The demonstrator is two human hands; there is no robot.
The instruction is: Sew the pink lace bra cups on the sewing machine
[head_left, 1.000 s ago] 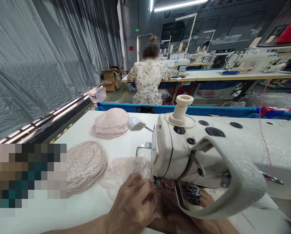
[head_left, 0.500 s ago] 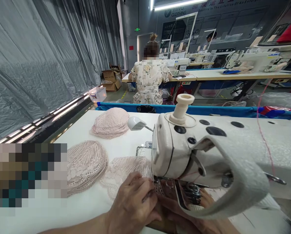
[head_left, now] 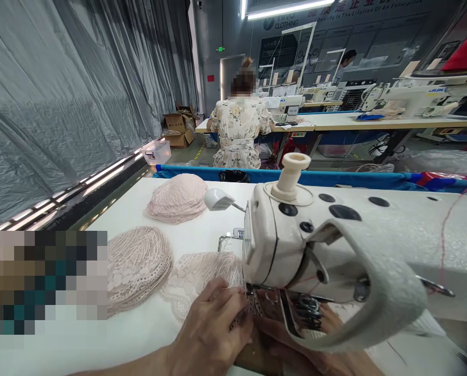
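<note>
A white sewing machine [head_left: 335, 245] fills the right half of the view. Pale pink lace fabric [head_left: 202, 274] lies under its head and spreads left over the white table [head_left: 139, 334]. My left hand [head_left: 213, 329] rests on the lace just left of the needle area, fingers curled and pressed onto it. My right hand [head_left: 323, 344] is mostly hidden below the machine's head, and only parts of its fingers show beside the presser foot. A thin red thread [head_left: 445, 235] hangs over the machine's arm.
Two piles of pink lace pieces lie on the table, one pile [head_left: 137, 266] near and another pile [head_left: 176, 197] farther back. A small lamp [head_left: 218, 199] sticks out beside the machine. A person in a floral dress [head_left: 238, 130] sits at a bench ahead. Grey plastic sheeting [head_left: 61, 104] lines the left.
My left hand has shifted slightly, fingers nudging the lace toward the needle. The red thread on the right has swung lower and further right.
</note>
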